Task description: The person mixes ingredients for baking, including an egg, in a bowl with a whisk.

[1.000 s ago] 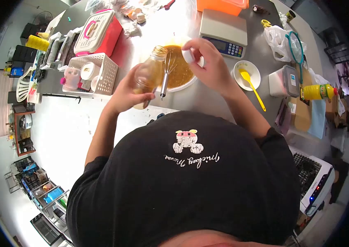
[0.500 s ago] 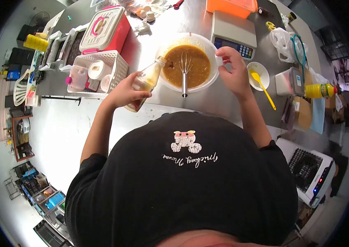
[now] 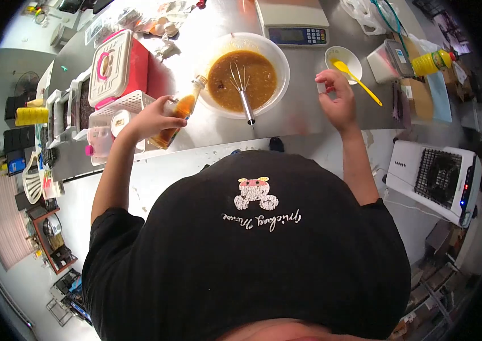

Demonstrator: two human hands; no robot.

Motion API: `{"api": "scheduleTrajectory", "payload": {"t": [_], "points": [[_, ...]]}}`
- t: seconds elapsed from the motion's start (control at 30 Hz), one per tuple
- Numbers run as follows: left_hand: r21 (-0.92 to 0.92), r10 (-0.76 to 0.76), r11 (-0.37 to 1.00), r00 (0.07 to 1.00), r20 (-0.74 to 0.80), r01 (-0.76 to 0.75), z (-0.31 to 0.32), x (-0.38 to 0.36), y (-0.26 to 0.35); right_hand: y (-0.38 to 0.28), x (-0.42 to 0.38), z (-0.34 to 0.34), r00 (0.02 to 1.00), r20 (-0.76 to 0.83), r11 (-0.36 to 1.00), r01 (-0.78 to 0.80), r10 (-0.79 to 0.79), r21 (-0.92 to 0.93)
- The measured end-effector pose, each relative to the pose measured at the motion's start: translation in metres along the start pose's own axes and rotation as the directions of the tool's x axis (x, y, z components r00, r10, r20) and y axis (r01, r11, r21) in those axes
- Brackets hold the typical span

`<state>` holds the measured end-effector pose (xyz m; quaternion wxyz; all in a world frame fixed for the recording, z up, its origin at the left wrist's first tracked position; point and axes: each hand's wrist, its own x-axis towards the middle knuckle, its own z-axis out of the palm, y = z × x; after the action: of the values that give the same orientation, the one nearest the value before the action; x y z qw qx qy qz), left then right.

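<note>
We see the left hand point(image 3: 158, 116) closed firmly around a glass bottle point(image 3: 184, 107), tilted with its mouth pointing far and right, just beside the left rim of the large bowl point(image 3: 282, 68). Over the last 1 second, the right hand point(image 3: 340, 102) has drawn away from the bowl and now hangs well to its right, near the small bowl point(image 3: 352, 57). Its fingers are bent, and between thumb and fingertips they appear to pinch a small white piece point(image 3: 321, 87); what it is, we cannot tell. With 1 hand withdrawn and the other on the bottle, we judge that the work centers on the bottle, while the whisk point(image 3: 245, 102) rests untouched.

The bottle is clear and smooth, narrow at the neck, with amber-brown liquid inside. The large bowl, round, white and seemingly plastic, holds a brown mixture point(image 3: 261, 91), glossy and flecked with paler bits. The whisk's thin wire loops stand in it, its metal handle crossing the near rim. To the right, a bright yellow spatula point(image 3: 368, 94) leans out of the small bowl, over a table point(image 3: 303, 111) of smooth, metallic gray.
</note>
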<state>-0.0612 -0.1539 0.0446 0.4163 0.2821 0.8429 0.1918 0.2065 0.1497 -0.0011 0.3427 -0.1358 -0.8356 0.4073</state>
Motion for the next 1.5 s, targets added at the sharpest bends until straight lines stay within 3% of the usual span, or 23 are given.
{"api": "scheduleTrajectory", "payload": {"t": [0.17, 0.37, 0.77, 0.87, 1.0, 1.07, 1.2, 1.27, 1.3, 1.43, 1.5], "points": [[0.075, -0.044, 0.996, 0.999, 0.02, 0.042, -0.007, 0.007, 0.009, 0.006, -0.013, -0.011, 0.998, -0.015, 0.997, -0.056, 0.055, -0.05], [0.009, -0.063, 0.998, 0.995, 0.082, 0.063, -0.013, 0.011, 0.015, 0.007, -0.014, -0.015, 0.997, -0.019, 0.995, -0.078, 0.077, -0.055], [-0.002, -0.098, 0.995, 0.992, 0.074, 0.098, -0.014, 0.012, 0.018, 0.013, -0.006, -0.015, 0.995, 0.049, 0.995, -0.09, 0.092, -0.042], [0.04, -0.029, 0.999, 1.0, -0.009, 0.029, -0.009, 0.016, 0.004, 0.01, 0.001, -0.005, 0.992, 0.085, 0.996, -0.091, 0.092, -0.016], [-0.047, 0.057, 0.997, 0.989, -0.134, -0.064, 0.01, 0.016, -0.013, 0.0, 0.022, 0.026, 0.986, 0.164, 0.998, -0.025, 0.014, 0.065], [-0.089, 0.093, 0.99, 0.98, -0.174, -0.11, 0.023, 0.012, -0.015, -0.011, 0.035, 0.05, 0.976, 0.188, 0.979, 0.068, -0.105, 0.193], [-0.222, 0.267, 0.912, 0.91, -0.319, -0.345, 0.048, 0.01, -0.03, -0.036, 0.063, 0.095, 0.942, 0.286, 0.974, 0.121, -0.173, 0.192], [-0.369, 0.244, 0.868, 0.932, -0.267, -0.333, 0.051, -0.004, -0.017, -0.051, 0.072, 0.114, 0.923, 0.267, 0.942, 0.207, -0.277, 0.263], [-0.425, 0.233, 0.842, 0.934, -0.272, -0.334, 0.051, -0.014, -0.007, -0.061, 0.075, 0.119, 0.917, 0.318, 0.949, 0.155, -0.242, 0.275], [-0.357, 0.253, 0.862, 0.915, -0.315, -0.361, 0.047, -0.036, -0.014, -0.094, 0.084, 0.132, 0.829, 0.368, 0.882, 0.28, -0.421, 0.379], [-0.395, 0.296, 0.84, 0.924, -0.242, -0.373, 0.042, -0.048, -0.02, -0.106, 0.087, 0.139, 0.785, 0.421, 0.87, 0.286, -0.453, 0.402]]}}
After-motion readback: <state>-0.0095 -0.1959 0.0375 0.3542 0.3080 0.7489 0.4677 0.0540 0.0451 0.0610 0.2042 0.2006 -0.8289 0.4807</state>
